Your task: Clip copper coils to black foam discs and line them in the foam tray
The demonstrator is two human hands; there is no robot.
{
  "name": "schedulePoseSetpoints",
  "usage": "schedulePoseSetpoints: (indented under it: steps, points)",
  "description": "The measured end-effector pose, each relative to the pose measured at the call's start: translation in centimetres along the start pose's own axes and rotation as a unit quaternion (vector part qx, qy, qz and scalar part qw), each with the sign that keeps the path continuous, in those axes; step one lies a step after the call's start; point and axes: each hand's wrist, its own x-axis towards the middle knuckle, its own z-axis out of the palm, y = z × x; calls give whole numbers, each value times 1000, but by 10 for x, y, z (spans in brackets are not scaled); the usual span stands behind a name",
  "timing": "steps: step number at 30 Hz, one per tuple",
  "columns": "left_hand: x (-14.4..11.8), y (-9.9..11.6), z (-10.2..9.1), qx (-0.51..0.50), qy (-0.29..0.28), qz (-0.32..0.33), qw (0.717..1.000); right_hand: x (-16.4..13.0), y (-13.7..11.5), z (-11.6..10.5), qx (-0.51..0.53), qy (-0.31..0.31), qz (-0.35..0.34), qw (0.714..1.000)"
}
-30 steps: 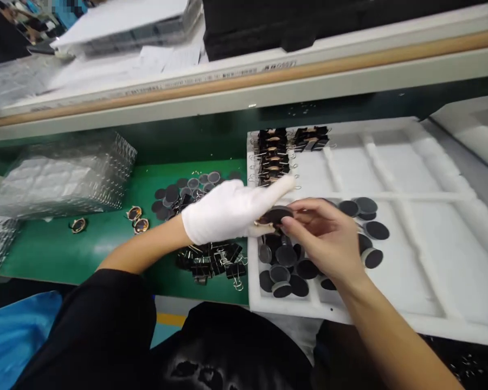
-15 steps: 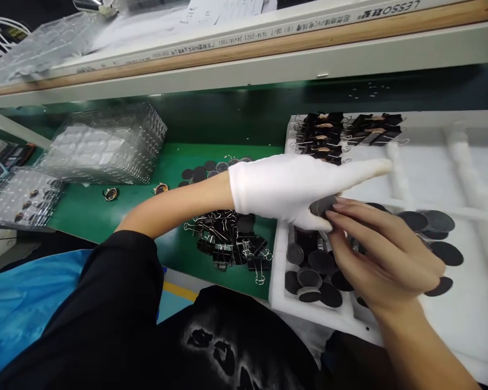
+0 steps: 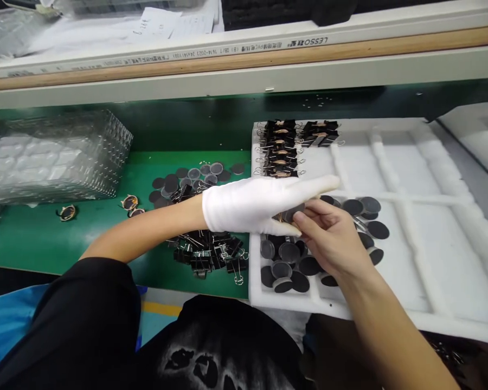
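In the head view, the right hand [image 3: 335, 233] had just been turned: half a second earlier its back was shown over bent fingers, and now its thumb was seen pressed on a dark disc [image 3: 295, 213]. The disc was thus pinched by the bare thumb and fingers, above the near-left compartment of the foam tray [image 3: 268, 298]. Its other side was held between the thumb and straight, outstretched fingers of the gloved left hand [image 3: 264, 203]; how firmly could not be told. A sliver of gold was glimpsed beside the disc, mostly hidden by the glove. From the changed grip it was judged that the piece was being adjusted, not yet released.

The glove was of smooth white cloth. The tray was divided by thick, soft-edged white ridges, and loose discs [image 3: 289, 252], flat, round and matt black or glassy grey, were heaped below the hands. Gold pieces were gripped in rows of clips [image 3: 281, 146] at the far left corner. On the glossy green tabletop [image 3: 81, 244] were strewn black binder clips [image 3: 211, 257] with bright wire loops. Farther left, clear moulded plastic trays [image 3: 61, 162] were stacked.
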Motion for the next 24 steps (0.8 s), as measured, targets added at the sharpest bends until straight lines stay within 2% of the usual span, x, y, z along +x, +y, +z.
schedulePoseSetpoints:
  steps: [2, 4, 5, 8, 11, 14, 16, 19, 21, 24]
  points:
    - [-3, -4, -9, 56, 11, -4, 998, 1, -1, -1, 33, 18, 9, 999]
    - [-13, -10, -23, 121, 18, -46, 991, 2, -2, -2, 63, 36, 18, 997]
    - [-19, -14, -30, 146, 3, -75, 986, 2, -2, -3, 75, 45, 23, 996]
    - [-43, -27, -43, 187, -124, -139, 965, 4, -3, -4, 95, 60, 42, 993]
    - [-62, -36, -35, 249, -232, -146, 929, 4, -4, -3, 93, 53, 55, 993]
    - [-71, -42, -17, 304, -264, -118, 908, 3, -4, -3, 88, 46, 57, 993]
    - [-73, -45, -11, 313, -249, -104, 911, 2, -4, -4, 76, 41, 47, 995]
    - [-74, -45, -17, 303, -198, -101, 926, 0, -5, -2, 19, 3, 8, 1000]
    - [-72, -40, -25, 282, -151, -122, 939, -3, -6, 2, -47, -33, -50, 997]
    - [-60, -26, -27, 209, -51, -153, 965, -8, -6, 11, -152, -69, -152, 974]
